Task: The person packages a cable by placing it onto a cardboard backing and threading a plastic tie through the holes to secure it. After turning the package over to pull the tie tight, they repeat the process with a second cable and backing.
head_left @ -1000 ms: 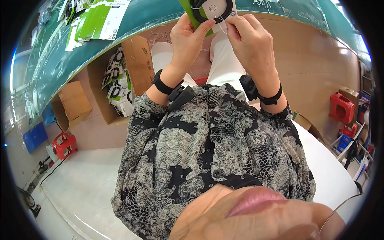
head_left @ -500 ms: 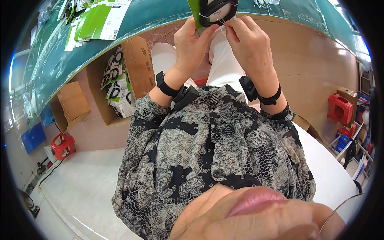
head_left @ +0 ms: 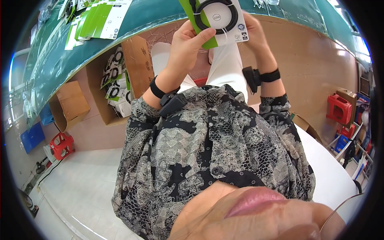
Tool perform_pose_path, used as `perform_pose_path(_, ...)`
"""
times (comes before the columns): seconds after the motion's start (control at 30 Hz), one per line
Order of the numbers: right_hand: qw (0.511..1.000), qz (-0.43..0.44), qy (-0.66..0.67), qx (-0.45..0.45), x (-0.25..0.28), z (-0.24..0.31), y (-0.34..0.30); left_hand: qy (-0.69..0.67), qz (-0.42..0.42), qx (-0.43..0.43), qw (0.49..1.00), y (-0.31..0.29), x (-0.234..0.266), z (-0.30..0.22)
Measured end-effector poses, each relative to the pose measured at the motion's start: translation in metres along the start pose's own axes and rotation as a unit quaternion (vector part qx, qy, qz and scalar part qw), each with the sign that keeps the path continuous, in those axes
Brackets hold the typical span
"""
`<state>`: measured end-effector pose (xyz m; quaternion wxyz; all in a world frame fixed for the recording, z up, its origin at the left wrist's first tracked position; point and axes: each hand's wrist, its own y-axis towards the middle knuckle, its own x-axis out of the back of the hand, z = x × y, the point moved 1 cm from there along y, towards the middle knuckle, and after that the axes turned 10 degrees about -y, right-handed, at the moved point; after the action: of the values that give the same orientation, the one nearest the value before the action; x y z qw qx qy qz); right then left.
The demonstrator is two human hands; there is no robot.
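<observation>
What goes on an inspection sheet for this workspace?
Surface: glossy green tabletop.
Items in hand: green-and-white card bearing a coiled black cable.
Clutter: fanned cards at tabletop left; white strands farther right.
Hands: left hand pinches the card; right hand, blurred, at its right edge, grip unclear.
Cables: white ties around the coil; black cord by a red stool at left.
Surroundings: open carton of carded cables below the tabletop; another red stool at far right.

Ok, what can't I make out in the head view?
All in the head view:
- Right hand: fingertips hidden behind the card.
- Left hand: fingertips, bar the thumb's, behind it too.
- Card: top cut off by the upper edge; back faces away.
- Box: upper packs hide what's beneath.
</observation>
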<state>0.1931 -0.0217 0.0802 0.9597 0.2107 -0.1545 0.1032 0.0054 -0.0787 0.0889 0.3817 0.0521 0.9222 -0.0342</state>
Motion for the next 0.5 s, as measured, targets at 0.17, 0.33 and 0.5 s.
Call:
perform_pose_path(0.17,0.994,-0.001,0.109,0.02,-0.023,-0.002,-0.008,-0.042,-0.006,0.025,0.999,-0.003,-0.005,-0.004)
perform_pose_path(0.33,0.995,-0.028,0.094,0.029,-0.032,-0.016,-0.014,-0.04,0.013,-0.011,0.999,-0.006,-0.007,-0.007)
perform_pose_path(0.5,0.996,-0.076,0.04,-0.04,-0.034,-0.016,-0.014,-0.014,0.012,-0.017,1.0,0.001,-0.001,-0.009)
